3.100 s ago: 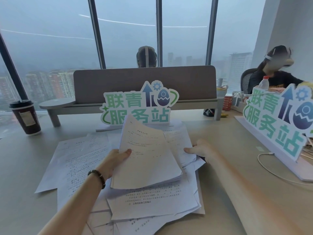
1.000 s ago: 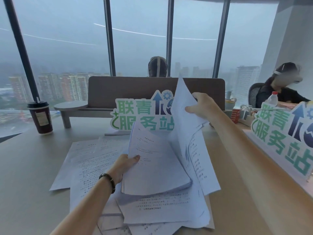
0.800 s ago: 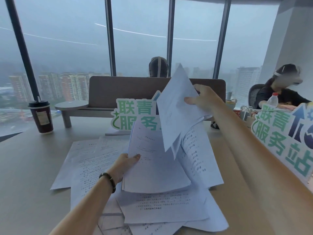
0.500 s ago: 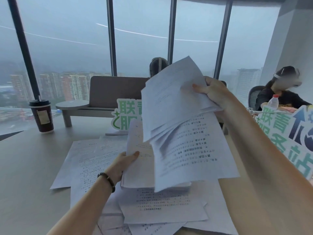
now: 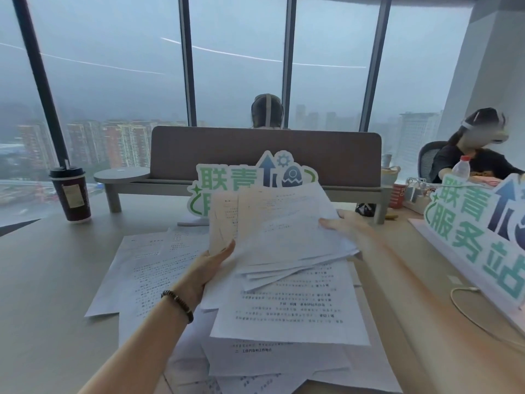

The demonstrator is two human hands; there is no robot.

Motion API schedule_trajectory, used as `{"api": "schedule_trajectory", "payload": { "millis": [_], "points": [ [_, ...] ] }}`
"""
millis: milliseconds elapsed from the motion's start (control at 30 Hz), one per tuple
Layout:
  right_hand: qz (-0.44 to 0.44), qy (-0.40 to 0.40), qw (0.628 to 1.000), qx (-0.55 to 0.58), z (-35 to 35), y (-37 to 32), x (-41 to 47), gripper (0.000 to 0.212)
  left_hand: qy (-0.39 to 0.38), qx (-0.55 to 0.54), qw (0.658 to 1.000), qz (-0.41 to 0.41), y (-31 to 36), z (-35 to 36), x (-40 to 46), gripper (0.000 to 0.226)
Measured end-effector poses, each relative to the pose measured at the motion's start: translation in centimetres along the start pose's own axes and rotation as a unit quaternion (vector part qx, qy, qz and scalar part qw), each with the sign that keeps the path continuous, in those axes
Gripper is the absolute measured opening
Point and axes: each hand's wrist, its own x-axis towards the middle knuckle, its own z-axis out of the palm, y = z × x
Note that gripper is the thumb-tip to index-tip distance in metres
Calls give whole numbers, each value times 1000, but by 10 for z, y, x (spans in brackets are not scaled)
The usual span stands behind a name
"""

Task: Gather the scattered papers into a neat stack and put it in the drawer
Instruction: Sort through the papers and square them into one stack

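- Loose white printed sheets lie scattered on the pale beige desk, nearest the camera.
- The left hand, thumb curled, grips a raised sheaf of white printed papers at its left edge.
- The right hand rests straight fingers on the sheaf's right edge.
- Behind stands a green-lettered cardboard sign; far left, a dark lidded paper cup.
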Motion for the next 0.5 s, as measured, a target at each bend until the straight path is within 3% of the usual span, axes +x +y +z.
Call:
{"api": "schedule_trajectory", "payload": {
  "millis": [100,233,500],
  "points": [
    [54,-33,998,7,16,24,2,26,-1,-1,1000,1,-1,4,-4,26],
    [103,-70,990,72,37,43,-4,35,-22,-26,999,10,-1,6,-5,33],
    [45,-74,990,109,58,36,-25,27,-60,-21,998,14,-3,6,-5,41]
  ]
}}
